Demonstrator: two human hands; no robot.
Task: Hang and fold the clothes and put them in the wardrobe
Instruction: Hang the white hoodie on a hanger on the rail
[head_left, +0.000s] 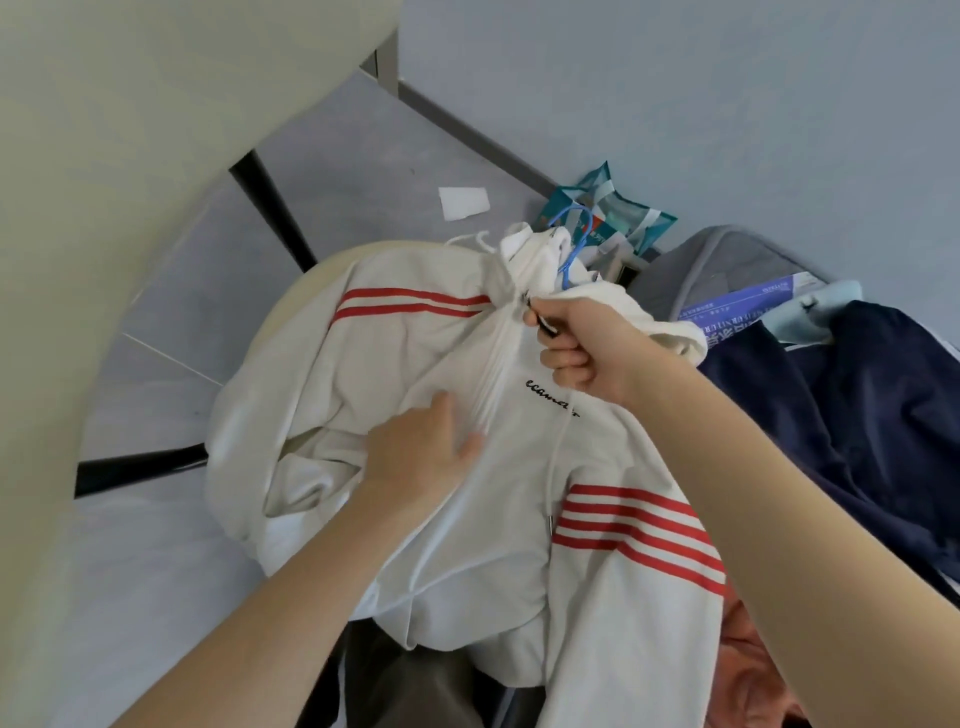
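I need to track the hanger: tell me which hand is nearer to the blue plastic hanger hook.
Right. The right hand grips the zipper pull just below the blue plastic hanger hook; the left hand lies flat lower on the white hoodie.

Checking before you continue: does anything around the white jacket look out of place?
A white scrap of paper lies loose on the grey floor, and a teal plastic packet sits crumpled against the wall behind the white red-striped jacket.

Under my hands: white hoodie (415, 364), soft matt knit cloth, red stripes. Hanger (576, 244): smooth blue plastic. Navy garment (857, 415): matt cloth. Packets (613, 213): glossy film. Floor (363, 156): smooth matt tile.
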